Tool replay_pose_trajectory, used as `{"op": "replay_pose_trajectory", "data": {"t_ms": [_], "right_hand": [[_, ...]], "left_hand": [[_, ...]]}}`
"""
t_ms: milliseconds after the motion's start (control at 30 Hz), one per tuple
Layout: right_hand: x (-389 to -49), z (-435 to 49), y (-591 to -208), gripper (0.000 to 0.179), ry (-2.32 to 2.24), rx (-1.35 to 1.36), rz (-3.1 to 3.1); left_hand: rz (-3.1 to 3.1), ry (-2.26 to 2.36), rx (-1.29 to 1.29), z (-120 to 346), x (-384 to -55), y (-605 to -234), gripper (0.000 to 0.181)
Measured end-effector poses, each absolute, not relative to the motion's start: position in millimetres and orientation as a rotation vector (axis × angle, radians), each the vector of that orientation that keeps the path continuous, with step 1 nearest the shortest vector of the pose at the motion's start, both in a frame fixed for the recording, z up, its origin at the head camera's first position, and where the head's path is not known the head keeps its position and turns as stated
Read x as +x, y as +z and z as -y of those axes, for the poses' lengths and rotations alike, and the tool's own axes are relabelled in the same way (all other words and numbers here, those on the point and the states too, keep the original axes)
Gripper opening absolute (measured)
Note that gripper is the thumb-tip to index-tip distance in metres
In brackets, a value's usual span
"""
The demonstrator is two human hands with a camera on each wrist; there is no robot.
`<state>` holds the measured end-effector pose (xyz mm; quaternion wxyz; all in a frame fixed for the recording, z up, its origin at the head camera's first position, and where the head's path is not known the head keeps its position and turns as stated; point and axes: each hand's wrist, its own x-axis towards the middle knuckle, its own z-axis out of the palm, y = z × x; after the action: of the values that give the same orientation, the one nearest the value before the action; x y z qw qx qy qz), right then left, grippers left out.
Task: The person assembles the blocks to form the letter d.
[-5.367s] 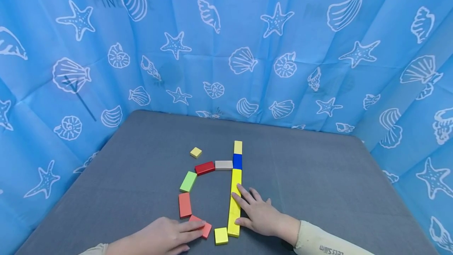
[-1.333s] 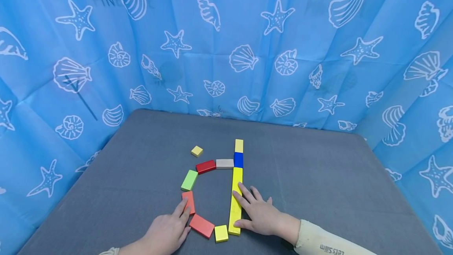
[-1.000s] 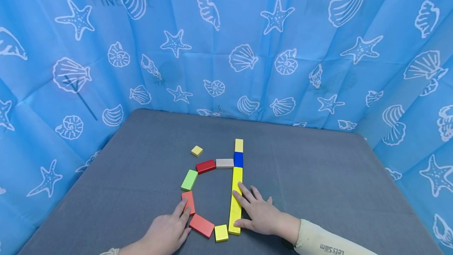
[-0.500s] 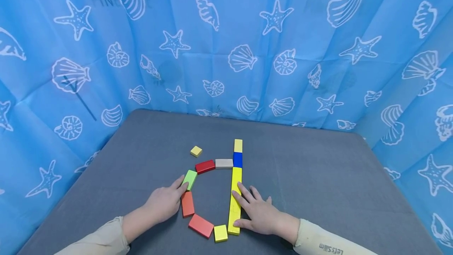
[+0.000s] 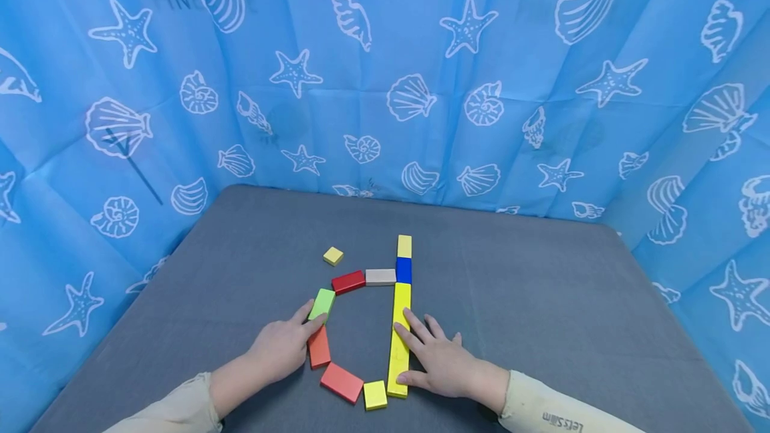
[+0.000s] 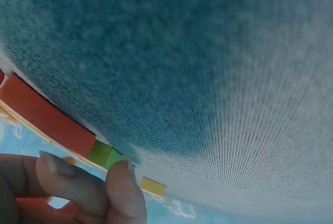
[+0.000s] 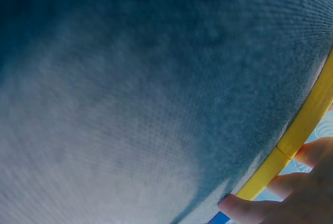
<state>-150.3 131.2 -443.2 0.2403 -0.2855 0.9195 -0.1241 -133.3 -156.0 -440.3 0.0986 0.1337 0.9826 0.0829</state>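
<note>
In the head view, my left hand (image 5: 279, 347) touches the green block (image 5: 323, 304) with two fingers, one at its left edge and one over its near end. The left wrist view shows fingertips covering part of that green block (image 6: 101, 154). My right hand (image 5: 444, 361) lies with fingers spread against the long yellow strip (image 5: 400, 339); the right wrist view shows a seam between two yellow blocks (image 7: 304, 125). An orange block (image 5: 319, 347), a salmon block (image 5: 341, 382) and a small yellow block (image 5: 375, 395) continue the curve from the green one.
A red block (image 5: 348, 282) and a whitish block (image 5: 381, 277) lead to the blue block (image 5: 404, 270), with a pale yellow block (image 5: 404, 246) beyond it. One loose pale yellow block (image 5: 333, 256) lies apart. Grey cloth covers the table (image 5: 541, 299); a blue curtain (image 5: 385, 52) surrounds it.
My left hand has moved from the salmon block to the orange block, then up to the green one. The salmon and orange blocks have turned and now sit closer together. My right hand has stayed put.
</note>
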Motion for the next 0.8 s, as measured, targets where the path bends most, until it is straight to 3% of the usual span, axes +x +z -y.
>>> {"op": "replay_pose_trajectory", "data": {"t_ms": [367, 800], "right_hand": [[-151.7, -133.0, -443.6, 0.085, -0.343, -0.791, -2.527], [-149.7, -132.3, -443.9, 0.084, -0.354, -0.796, -2.528]], "left_hand": [[-3.016, 0.317, 0.420, 168.1, -135.2, -436.7, 0.041], [-3.079, 0.507, 0.579, 202.0, -246.0, -453.6, 0.058]]}}
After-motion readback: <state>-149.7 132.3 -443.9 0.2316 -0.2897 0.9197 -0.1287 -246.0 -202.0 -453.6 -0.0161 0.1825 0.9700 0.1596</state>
